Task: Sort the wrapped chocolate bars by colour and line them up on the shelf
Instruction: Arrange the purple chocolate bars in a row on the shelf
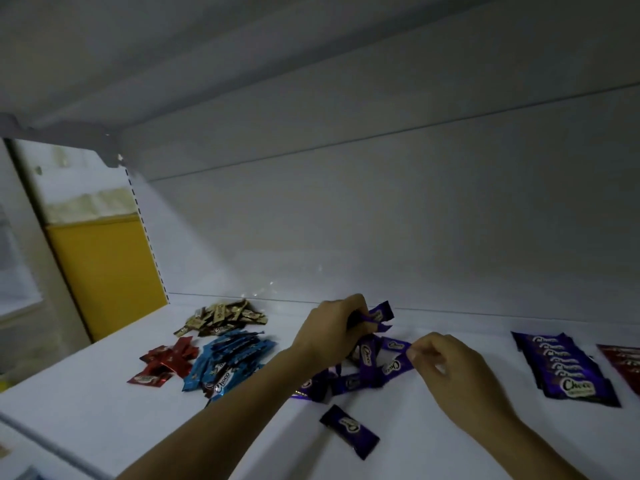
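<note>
purple step | our left hand [332, 337] grips bars [381, 311] behind pile [349, 379] | right hand [460, 372] pinches bar [396, 367] at pile's right edge, long axis pointing into pile | row [568, 368] right of pile, right hand nearer

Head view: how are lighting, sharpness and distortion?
Head view: dim, bluish, brightest on the back wall above the gold pile; wide-angle lens bows the shelf; right hand, pinching a purple bar, slightly blurred; print on the purple row legible.
</note>
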